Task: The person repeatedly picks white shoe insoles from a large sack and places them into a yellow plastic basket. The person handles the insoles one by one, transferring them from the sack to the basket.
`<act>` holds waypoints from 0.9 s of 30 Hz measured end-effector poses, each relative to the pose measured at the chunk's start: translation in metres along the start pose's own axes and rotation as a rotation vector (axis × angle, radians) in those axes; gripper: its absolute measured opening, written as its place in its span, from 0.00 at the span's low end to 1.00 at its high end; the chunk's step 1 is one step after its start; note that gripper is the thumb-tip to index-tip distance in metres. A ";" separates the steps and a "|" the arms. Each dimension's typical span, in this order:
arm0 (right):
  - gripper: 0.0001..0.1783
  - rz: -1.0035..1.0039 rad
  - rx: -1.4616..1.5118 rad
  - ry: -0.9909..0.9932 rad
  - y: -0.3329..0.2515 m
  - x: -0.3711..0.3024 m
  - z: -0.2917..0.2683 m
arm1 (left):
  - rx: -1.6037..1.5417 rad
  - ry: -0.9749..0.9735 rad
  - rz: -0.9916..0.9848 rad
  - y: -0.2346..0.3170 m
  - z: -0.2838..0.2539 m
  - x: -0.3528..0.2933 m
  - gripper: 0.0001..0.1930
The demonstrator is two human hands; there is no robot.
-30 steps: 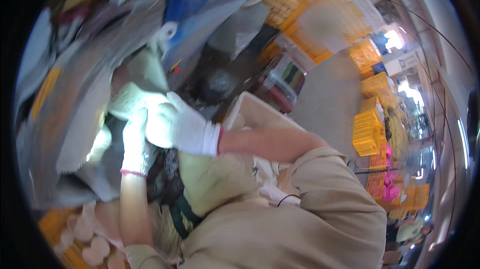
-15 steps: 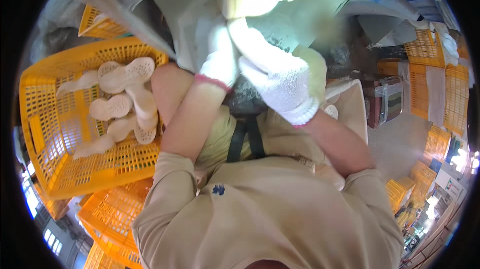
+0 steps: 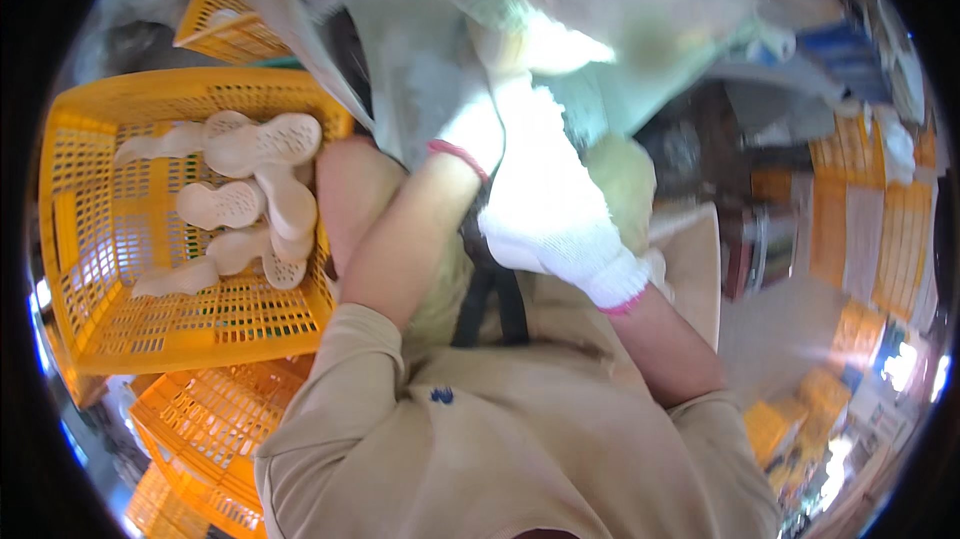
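We saw both gloved hands, left hand (image 3: 470,129) and right hand (image 3: 545,199), bunched closed on pale plastic bag (image 3: 430,59). Judged risk: bag slipping or tearing, contents missing yellow crate (image 3: 200,329) at left.

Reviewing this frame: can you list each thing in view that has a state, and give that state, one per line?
Left hand: gloved in white, raised, gripping the pale bag.
Right hand: gloved in white, raised, closed on the same bag.
Pale bag: held up in front of the person, blurred, contents not visible.
Yellow crate: open, partly filled.
Shoe soles: loose, piled in the crate.
Lower yellow crates: stacked, contents cannot be told.
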State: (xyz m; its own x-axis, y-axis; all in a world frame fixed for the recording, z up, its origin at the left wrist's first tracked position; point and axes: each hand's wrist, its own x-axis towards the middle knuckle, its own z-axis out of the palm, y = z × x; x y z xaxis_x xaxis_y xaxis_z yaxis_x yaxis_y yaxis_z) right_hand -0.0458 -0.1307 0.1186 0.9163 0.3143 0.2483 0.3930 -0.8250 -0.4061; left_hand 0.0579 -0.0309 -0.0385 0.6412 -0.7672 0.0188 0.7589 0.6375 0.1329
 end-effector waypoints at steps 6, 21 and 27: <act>0.16 -0.200 -0.124 -0.306 -0.007 0.001 -0.006 | 0.283 0.446 0.132 -0.010 0.019 -0.010 0.23; 0.18 -0.087 0.021 0.511 -0.007 -0.042 0.023 | 1.754 0.592 0.195 -0.006 0.023 -0.031 0.28; 0.35 0.492 0.536 0.435 -0.008 -0.122 0.034 | 2.351 0.444 0.267 -0.054 0.045 -0.028 0.31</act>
State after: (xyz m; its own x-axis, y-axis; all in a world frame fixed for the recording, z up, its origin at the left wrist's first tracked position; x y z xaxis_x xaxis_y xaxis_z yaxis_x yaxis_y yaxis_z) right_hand -0.1587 -0.1465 0.0621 0.9242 -0.3215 0.2060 0.0416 -0.4515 -0.8913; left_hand -0.0064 -0.0469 -0.0019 0.8766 -0.4623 0.1336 -0.4434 -0.6679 0.5977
